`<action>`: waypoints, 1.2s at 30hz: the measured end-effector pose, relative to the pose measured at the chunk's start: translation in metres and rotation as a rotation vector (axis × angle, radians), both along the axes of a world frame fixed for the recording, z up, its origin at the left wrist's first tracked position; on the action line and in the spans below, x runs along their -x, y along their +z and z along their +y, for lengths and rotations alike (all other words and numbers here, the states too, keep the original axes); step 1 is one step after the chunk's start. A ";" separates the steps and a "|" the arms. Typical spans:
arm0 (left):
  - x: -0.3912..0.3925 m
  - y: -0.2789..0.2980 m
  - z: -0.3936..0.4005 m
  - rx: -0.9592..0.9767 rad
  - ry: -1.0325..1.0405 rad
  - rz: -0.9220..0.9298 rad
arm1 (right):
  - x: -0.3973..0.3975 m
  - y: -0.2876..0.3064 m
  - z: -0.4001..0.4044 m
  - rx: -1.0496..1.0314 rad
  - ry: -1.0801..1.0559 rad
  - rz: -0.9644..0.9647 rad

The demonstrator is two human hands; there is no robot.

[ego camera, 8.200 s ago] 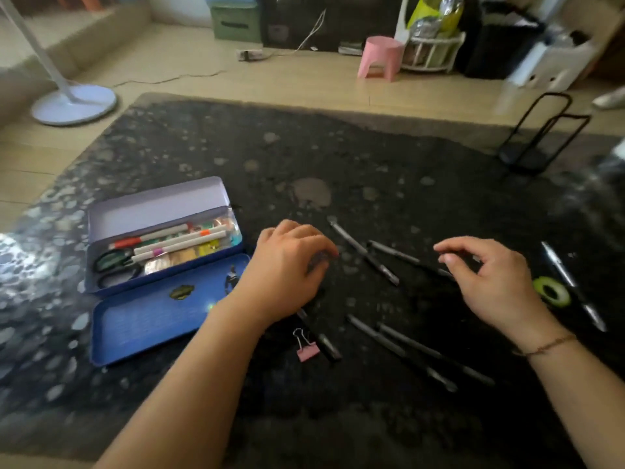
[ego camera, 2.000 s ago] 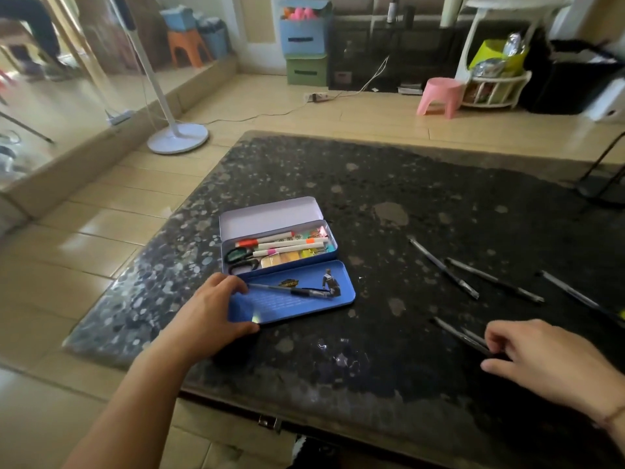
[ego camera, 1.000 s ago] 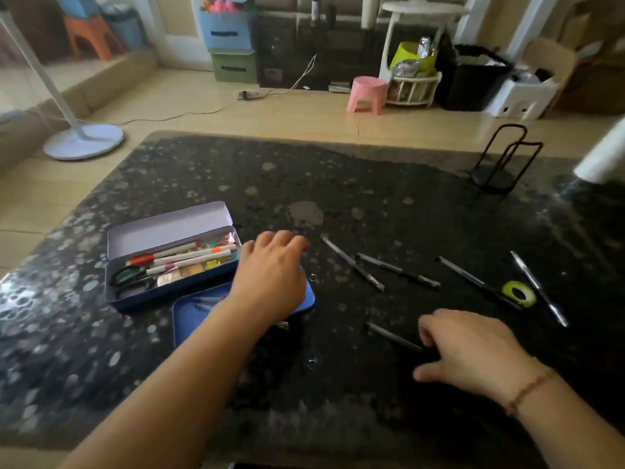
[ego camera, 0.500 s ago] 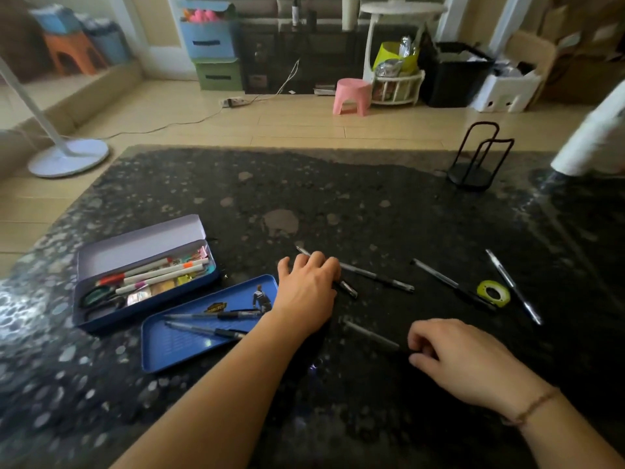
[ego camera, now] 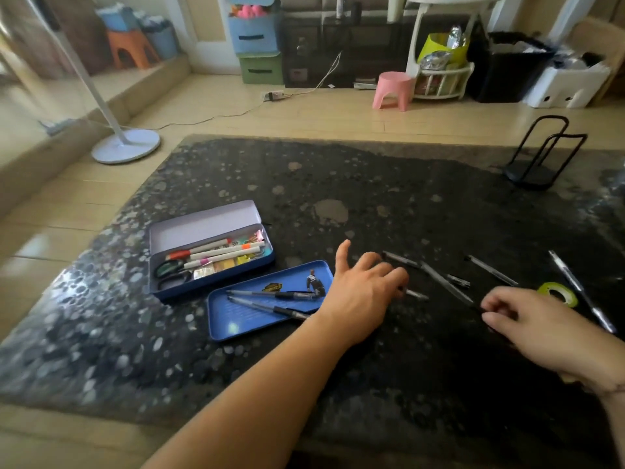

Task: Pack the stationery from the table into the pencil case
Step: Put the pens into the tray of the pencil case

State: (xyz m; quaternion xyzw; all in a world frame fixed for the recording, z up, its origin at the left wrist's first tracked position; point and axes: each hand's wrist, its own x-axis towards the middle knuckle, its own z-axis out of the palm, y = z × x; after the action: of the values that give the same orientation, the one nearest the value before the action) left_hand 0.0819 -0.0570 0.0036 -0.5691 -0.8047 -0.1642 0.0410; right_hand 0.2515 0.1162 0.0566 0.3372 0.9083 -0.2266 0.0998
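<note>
Nearest us, our right hand point(ego camera: 541, 328) rests low on the dark speckled table point(ego camera: 389, 377), fingers curled loosely inward; we cannot tell whether anything is pinched in them. Our left hand point(ego camera: 363, 292) reaches across the middle of the table, palm down, fingers spread and slack, gripping nothing; its fingertips lie over the near end of a short pen point(ego camera: 414, 294).

Just left of that hand sits the blue inner tray point(ego camera: 230, 328) of the pencil case, flat on the table, with two dark pens point(ego camera: 270, 301) lying lengthwise in it. Behind the tray, touching or nearly so, the pencil case point(ego camera: 209, 289) lies with its lid point(ego camera: 203, 223) hinged back; inside we note markers point(ego camera: 216, 253), scissors point(ego camera: 169, 270) and small coloured items.

Loose on the table beyond the hands: a long pen point(ego camera: 444, 282) between them, another pen point(ego camera: 400, 259) by the left fingertips, a third point(ego camera: 492, 270) further right, a green tape roll point(ego camera: 558, 294) near the right hand, and a clear pen point(ego camera: 580, 291) at the right edge, blurred.

Far right corner: a black wire stand point(ego camera: 537, 157), upright. Past the table, on the floor, a pink stool point(ego camera: 394, 89) and a white fan base point(ego camera: 126, 148).
</note>
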 end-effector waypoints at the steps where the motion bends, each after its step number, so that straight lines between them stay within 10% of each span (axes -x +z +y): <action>1: -0.001 0.008 -0.009 -0.075 -0.018 -0.003 | 0.007 -0.001 -0.002 -0.019 -0.018 0.042; 16: 0.063 0.017 -0.163 0.186 0.227 -0.176 | 0.146 -0.059 -0.141 -0.208 0.385 0.455; 22: 0.064 0.026 -0.116 -0.017 0.238 -0.149 | 0.118 -0.054 -0.081 -0.315 0.280 0.634; 29: 0.033 0.020 -0.030 0.029 0.098 -0.154 | 0.054 -0.070 0.011 -0.537 -0.037 0.186; 36: -0.008 0.014 0.022 0.114 0.023 0.120 | 0.037 -0.059 -0.013 -0.412 0.225 0.625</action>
State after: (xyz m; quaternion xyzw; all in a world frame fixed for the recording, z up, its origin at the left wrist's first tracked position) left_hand 0.0896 -0.0351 0.0175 -0.5702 -0.8152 -0.0834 0.0587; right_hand 0.2143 0.1034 -0.0025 0.1632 0.9527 -0.1187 -0.2272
